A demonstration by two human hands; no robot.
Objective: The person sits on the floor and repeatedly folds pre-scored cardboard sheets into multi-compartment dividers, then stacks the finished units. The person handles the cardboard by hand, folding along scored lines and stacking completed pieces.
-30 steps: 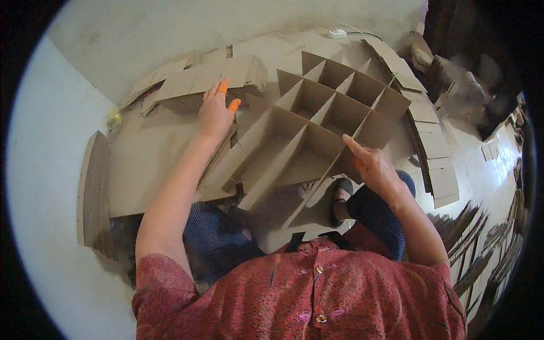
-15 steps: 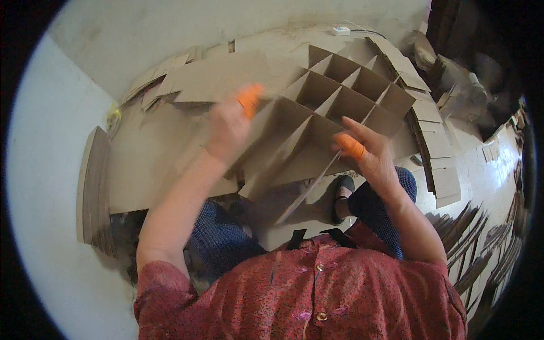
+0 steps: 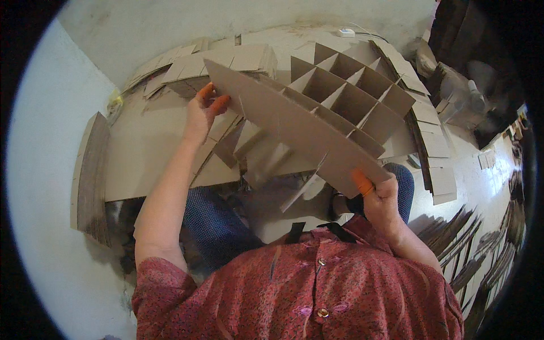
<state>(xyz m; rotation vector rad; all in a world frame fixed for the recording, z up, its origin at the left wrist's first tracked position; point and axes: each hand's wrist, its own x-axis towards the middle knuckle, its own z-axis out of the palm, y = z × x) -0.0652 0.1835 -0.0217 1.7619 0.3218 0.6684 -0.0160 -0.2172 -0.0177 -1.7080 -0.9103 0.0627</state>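
A long slotted cardboard strip (image 3: 289, 127) slants from upper left to lower right in front of me, its broad face toward me. My left hand (image 3: 198, 116) pinches its upper left end, with orange wrapping on the fingers. At the lower right end, my right hand (image 3: 381, 201) grips it, also with an orange-wrapped finger. Right behind the strip stands a cardboard divider grid (image 3: 354, 105) of crossed pieces with square cells. The strip hides the grid's near side. Several cross pieces (image 3: 303, 190) show below the strip's lower edge; whether they sit in its slots I cannot tell.
Stacked cardboard strips (image 3: 221, 62) lie at the far left of the work surface (image 3: 141, 153). Another stack (image 3: 90, 175) leans by the left wall. More strips (image 3: 433, 136) line the right side. Bundled pieces (image 3: 453, 243) stand on the floor at right. A white box (image 3: 345, 33) with a cable sits far back.
The long strip is now stretched between both hands across the grid's near side. My left hand has moved left, and my right hand has moved down and slightly right.
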